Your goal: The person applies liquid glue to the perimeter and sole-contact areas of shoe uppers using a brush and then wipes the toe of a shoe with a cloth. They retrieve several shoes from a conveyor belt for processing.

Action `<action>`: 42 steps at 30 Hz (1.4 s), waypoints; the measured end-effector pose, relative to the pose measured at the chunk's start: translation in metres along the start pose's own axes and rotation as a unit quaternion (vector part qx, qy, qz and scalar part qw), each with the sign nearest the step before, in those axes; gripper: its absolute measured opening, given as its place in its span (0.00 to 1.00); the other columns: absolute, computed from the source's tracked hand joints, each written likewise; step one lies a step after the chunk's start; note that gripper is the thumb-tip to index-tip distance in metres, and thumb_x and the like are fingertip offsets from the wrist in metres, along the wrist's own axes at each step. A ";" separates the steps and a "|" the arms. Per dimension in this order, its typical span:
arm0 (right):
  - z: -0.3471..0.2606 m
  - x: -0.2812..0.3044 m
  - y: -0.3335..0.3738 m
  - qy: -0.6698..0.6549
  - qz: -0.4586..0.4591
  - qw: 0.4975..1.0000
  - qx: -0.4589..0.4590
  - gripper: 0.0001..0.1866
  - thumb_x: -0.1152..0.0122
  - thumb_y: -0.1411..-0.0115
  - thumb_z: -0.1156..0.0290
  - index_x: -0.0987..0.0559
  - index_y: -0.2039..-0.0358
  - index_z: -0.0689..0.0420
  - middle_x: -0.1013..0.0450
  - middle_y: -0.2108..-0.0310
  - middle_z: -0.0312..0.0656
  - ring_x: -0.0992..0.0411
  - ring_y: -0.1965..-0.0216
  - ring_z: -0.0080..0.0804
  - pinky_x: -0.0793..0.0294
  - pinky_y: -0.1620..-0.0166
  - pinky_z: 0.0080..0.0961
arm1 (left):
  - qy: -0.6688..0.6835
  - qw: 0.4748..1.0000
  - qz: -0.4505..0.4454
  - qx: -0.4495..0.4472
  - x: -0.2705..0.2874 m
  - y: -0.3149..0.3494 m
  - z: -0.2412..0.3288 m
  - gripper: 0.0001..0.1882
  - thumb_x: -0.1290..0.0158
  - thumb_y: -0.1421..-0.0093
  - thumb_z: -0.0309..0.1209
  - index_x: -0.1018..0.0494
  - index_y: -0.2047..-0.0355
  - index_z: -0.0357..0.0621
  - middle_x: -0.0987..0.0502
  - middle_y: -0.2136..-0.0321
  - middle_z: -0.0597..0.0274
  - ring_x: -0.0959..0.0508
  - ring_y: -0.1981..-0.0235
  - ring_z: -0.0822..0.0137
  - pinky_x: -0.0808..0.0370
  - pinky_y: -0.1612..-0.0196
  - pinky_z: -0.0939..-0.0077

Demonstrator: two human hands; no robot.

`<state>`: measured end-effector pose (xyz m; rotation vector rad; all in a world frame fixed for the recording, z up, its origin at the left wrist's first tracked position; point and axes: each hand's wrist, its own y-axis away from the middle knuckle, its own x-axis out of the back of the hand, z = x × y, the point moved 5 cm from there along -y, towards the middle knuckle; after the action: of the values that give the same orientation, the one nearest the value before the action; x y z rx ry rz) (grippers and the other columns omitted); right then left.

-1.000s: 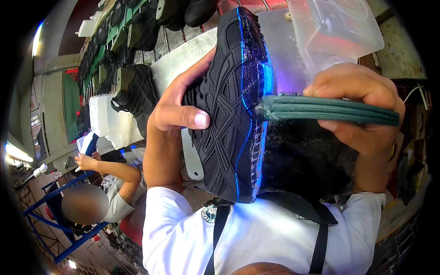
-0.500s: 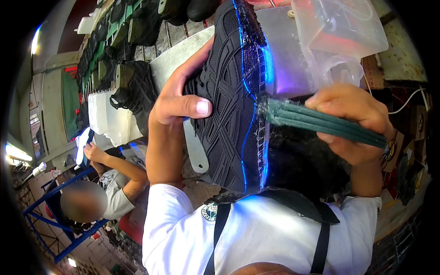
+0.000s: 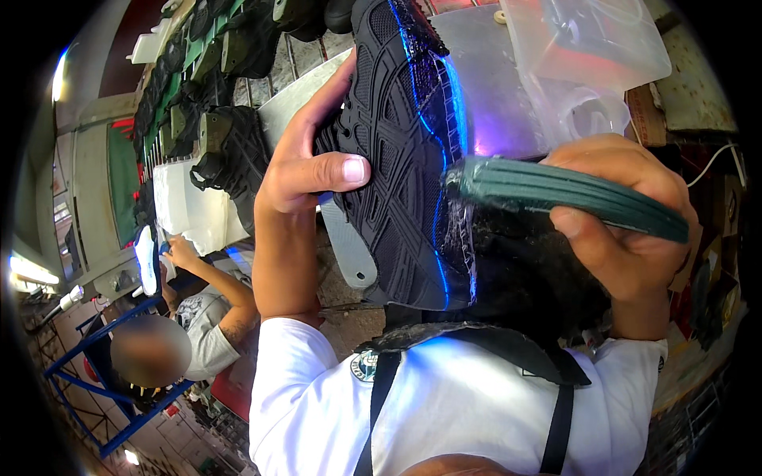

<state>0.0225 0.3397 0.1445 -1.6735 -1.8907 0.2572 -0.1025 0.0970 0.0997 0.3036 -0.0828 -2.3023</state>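
Note:
My left hand (image 3: pixel 305 170) grips a black shoe upper (image 3: pixel 389 159) from its left side, thumb across the laced area and fingers behind. The upper is tilted up, with a grey flat plate (image 3: pixel 349 250) sticking out beneath my wrist. Along its right edge run stitches and a shiny wet-looking band, and a bright blue line of light follows that edge. In my closed right hand (image 3: pixel 623 258) is a brush with a thick dark green ridged handle (image 3: pixel 571 190). Its dark tip touches the upper near the stitched edge; the bristles are hard to make out.
A translucent plastic tub (image 3: pixel 591 47) and a clear cup (image 3: pixel 599 115) stand beyond my right hand. Black shoes (image 3: pixel 238 151) line a rack on the left, beside a whitish block (image 3: pixel 190 202). Another person in a grey shirt (image 3: pixel 210 313) works at lower left, holding a white sole-shaped piece (image 3: pixel 146 260).
The shoe upper has tilted, its lower end swinging right and its top left. The brush has turned slightly, and my right hand has shifted a little right. The other person's white piece has moved.

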 end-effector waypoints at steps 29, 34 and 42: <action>0.020 0.011 -0.018 -0.119 -0.173 0.977 -0.021 0.18 0.25 0.49 0.66 0.18 0.63 0.65 0.19 0.68 0.53 0.17 0.67 0.42 0.16 0.61 0.32 | 0.050 0.995 0.055 0.072 0.005 0.002 -0.014 0.48 0.40 0.52 0.34 0.44 0.31 0.26 0.26 0.43 0.42 0.23 0.44 0.55 0.30 0.36 0.68; 0.003 0.018 -0.026 -0.040 -0.207 0.978 0.001 0.18 0.27 0.45 0.61 0.18 0.62 0.64 0.19 0.68 0.52 0.17 0.67 0.42 0.17 0.62 0.32 | 0.149 0.981 0.081 0.098 0.006 0.012 -0.019 0.40 0.44 0.45 0.31 0.41 0.33 0.26 0.25 0.45 0.42 0.21 0.46 0.55 0.27 0.39 0.65; -0.017 0.026 -0.054 0.030 -0.248 0.965 0.074 0.15 0.31 0.41 0.63 0.18 0.61 0.63 0.19 0.66 0.51 0.18 0.66 0.42 0.17 0.59 0.33 | 0.407 0.905 0.042 0.118 0.002 0.022 -0.026 0.24 0.48 0.37 0.31 0.29 0.44 0.29 0.20 0.53 0.43 0.17 0.54 0.54 0.20 0.46 0.59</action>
<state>-0.0139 0.3499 0.1937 -1.0533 -2.1127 0.1364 -0.0813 0.0815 0.0780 1.3264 0.0508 -1.9075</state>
